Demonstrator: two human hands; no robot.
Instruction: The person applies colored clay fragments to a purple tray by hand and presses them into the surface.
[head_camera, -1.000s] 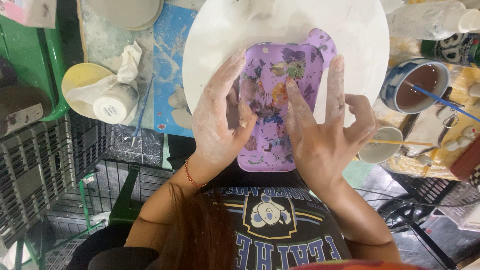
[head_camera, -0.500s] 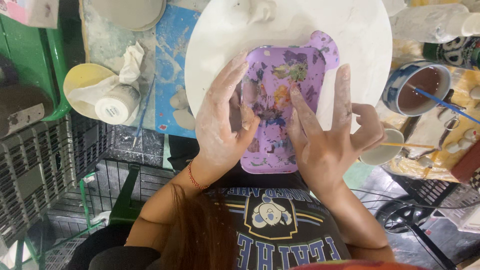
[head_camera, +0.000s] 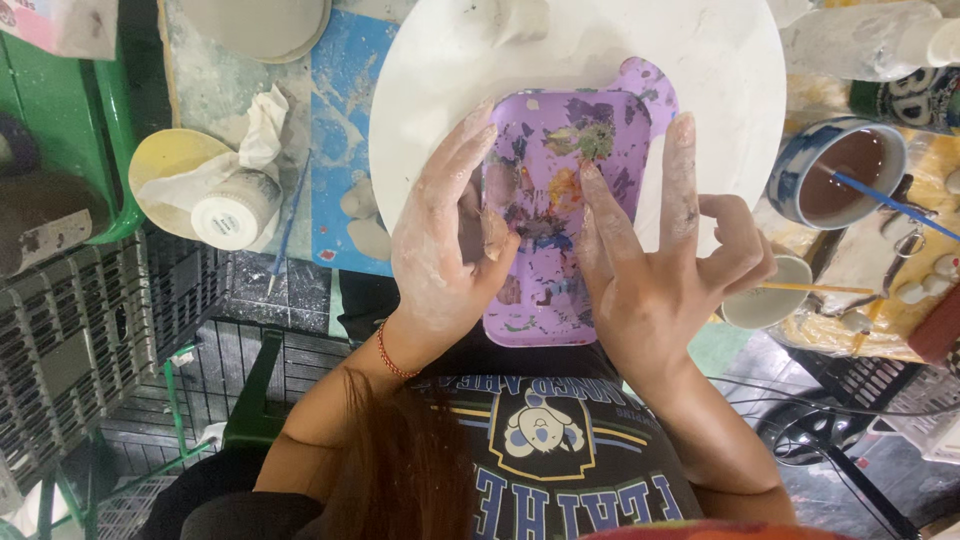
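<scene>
Slightly shifted, spread fingers (head_camera: 600, 215) press purple tray (head_camera: 570, 200).

Paint-smeared purple rectangular tray (head_camera: 560, 200), flat, overlapping the white round board's (head_camera: 720, 60) near edge

Bare white round board (head_camera: 700, 60) lies open beyond the purple paint-smeared plastic tray (head_camera: 560, 210); a blue ceramic cup of brown water (head_camera: 838, 170) crowds the right, a yellow dish (head_camera: 165, 160) the left.

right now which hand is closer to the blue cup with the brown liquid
Right. The right hand rests on the purple tray's right side, its curled fingers just short of the blue cup; the left hand lies on the tray's far side.
</scene>
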